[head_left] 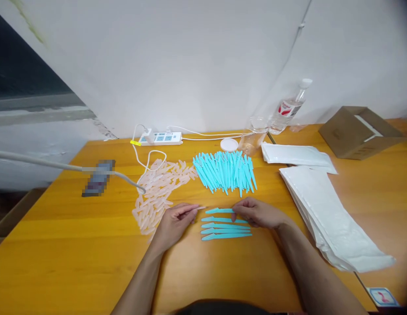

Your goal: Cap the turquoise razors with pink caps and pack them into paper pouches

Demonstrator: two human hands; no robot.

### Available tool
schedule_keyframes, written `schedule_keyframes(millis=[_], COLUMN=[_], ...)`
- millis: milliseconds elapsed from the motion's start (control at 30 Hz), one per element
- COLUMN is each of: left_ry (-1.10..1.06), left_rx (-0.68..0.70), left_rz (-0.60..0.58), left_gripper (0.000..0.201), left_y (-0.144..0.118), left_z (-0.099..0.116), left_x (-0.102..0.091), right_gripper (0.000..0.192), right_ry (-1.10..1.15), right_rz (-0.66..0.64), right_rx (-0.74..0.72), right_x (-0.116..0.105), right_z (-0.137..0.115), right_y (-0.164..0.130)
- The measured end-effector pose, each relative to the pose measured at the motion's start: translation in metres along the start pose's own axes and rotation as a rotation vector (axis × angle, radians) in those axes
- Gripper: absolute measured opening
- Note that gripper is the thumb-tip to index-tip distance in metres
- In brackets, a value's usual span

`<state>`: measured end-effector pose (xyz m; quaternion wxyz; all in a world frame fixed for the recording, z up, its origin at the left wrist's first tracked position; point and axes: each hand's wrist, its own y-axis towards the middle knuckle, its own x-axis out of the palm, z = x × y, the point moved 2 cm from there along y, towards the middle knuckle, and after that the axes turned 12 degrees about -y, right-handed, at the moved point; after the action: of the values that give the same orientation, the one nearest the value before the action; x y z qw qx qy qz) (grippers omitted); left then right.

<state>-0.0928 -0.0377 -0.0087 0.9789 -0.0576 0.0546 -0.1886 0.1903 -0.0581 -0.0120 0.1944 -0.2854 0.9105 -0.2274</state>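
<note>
Near the front edge of the yellow worktop, the left hand pinches a pale pink cap between its fingertips, while the right hand grips the handle end of a turquoise plastic tool lying just between the two hands. Four more such tools lie in a neat row directly below it. Behind them rests a heap of turquoise tools, with a heap of pink caps to its left. Both pieces look light, thin and stiff, probably smooth enough to slip, so a fingertip pinch at the handle seems the sensible hold. White pouches lie stacked to the right.
</note>
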Motion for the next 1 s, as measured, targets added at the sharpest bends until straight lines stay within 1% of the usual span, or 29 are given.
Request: schedule_keyframes(millis=[100, 200, 300, 400, 467, 633, 800, 867, 933, 1000], left_ry=[0.023, -0.039, -0.09, -0.087, -0.095, -0.191, -0.167, -0.161, -0.163, -0.16], left_rx=[-0.058, -0.121, -0.149, -0.16, -0.168, -0.189, -0.195, -0.179, -0.172, -0.172], left_rz=[0.0, -0.016, -0.001, 0.001, 0.004, 0.092, 0.042, 0.058, 0.091, 0.1], left_gripper=[0.037, 0.041, 0.044, 0.046, 0.047, 0.043, 0.043, 0.042, 0.042, 0.042], left_y=[0.0, -0.001, -0.001, 0.0, 0.001, -0.001, -0.003, -0.002, -0.002, -0.001], left_z=[-0.004, -0.011, -0.014, -0.01, -0.007, 0.0, 0.005, 0.007, 0.008, 0.009], left_x=[0.001, 0.005, 0.011, 0.017, 0.017, 0.007, 0.012, 0.013, 0.012, 0.01], right_gripper=[0.046, 0.047, 0.048, 0.047, 0.047, 0.047, 0.048, 0.049, 0.05, 0.051], right_ry=[0.04, 0.018, -0.033, -0.076, -0.095, -0.109, -0.109, -0.11, -0.119, -0.128], right_rz=[0.0, 0.0, -0.007, -0.014, -0.015, 0.024, 0.021, 0.022, 0.047, 0.07], right_rx=[0.002, 0.0, -0.004, -0.024, -0.044, -0.072, -0.076, -0.084, -0.077, -0.072], right_x=[0.0, -0.001, 0.0, 0.001, 0.002, 0.0, 0.001, 0.0, -0.001, -0.002], right_z=[0.002, 0.003, 0.0, -0.005, -0.007, -0.008, -0.01, -0.011, -0.01, -0.009], right_y=[0.001, 0.001, 0.0, 0.0, -0.001, -0.004, -0.006, -0.007, -0.008, -0.008])
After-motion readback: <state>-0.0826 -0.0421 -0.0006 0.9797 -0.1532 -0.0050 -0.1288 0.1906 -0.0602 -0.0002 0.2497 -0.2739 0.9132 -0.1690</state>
